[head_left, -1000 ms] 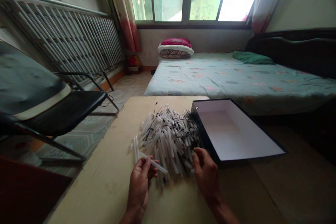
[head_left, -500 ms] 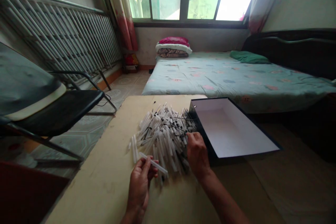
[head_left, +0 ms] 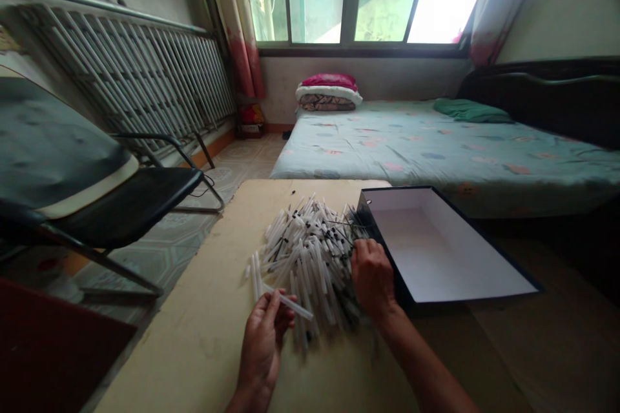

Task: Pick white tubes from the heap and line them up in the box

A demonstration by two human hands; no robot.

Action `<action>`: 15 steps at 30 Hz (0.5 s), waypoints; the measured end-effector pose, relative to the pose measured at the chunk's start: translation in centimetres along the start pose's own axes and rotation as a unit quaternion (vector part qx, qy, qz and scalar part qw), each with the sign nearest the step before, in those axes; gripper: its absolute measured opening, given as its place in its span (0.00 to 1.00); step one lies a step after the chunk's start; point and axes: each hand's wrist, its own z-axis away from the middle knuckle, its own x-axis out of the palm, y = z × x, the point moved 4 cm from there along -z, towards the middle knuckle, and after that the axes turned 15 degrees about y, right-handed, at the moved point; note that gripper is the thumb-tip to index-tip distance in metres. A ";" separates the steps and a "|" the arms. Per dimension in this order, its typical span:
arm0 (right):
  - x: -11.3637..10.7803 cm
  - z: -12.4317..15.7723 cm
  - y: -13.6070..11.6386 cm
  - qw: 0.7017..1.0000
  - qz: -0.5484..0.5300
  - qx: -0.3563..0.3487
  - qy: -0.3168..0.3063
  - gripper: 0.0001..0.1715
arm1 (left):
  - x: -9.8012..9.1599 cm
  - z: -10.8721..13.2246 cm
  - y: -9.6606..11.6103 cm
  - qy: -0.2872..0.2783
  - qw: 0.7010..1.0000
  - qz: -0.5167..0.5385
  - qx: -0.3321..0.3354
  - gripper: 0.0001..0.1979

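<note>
A heap of several white plastic tubes with black tips and thin black refills lies on the tan board. My left hand is closed round one white tube at the heap's near left edge. My right hand rests on the right side of the heap, knuckles up, fingers curled down among the tubes beside the box; what they grip is hidden. An open shallow box, dark outside and white inside, sits just right of the heap.
A black folding chair stands to the left on the tiled floor. A bed with a patterned sheet and folded bedding lies beyond the board, under the window. White slats lean against the left wall.
My right hand moved from the near edge of the heap forward onto its right side by the box. My left hand kept holding its tube in place.
</note>
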 end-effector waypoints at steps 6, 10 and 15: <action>-4.6 4.5 -2.0 0.956 -0.286 0.059 0.002 0.07 | -0.1 -0.4 -0.1 0.046 0.997 0.052 -0.038 0.04; -6.5 7.9 -3.4 0.948 -0.315 0.051 -0.015 0.07 | -0.2 -0.5 -0.1 0.058 0.995 0.072 -0.034 0.04; -7.0 8.8 -3.7 0.947 -0.315 0.060 0.019 0.09 | -0.2 -0.5 -0.1 0.057 0.995 0.071 -0.028 0.04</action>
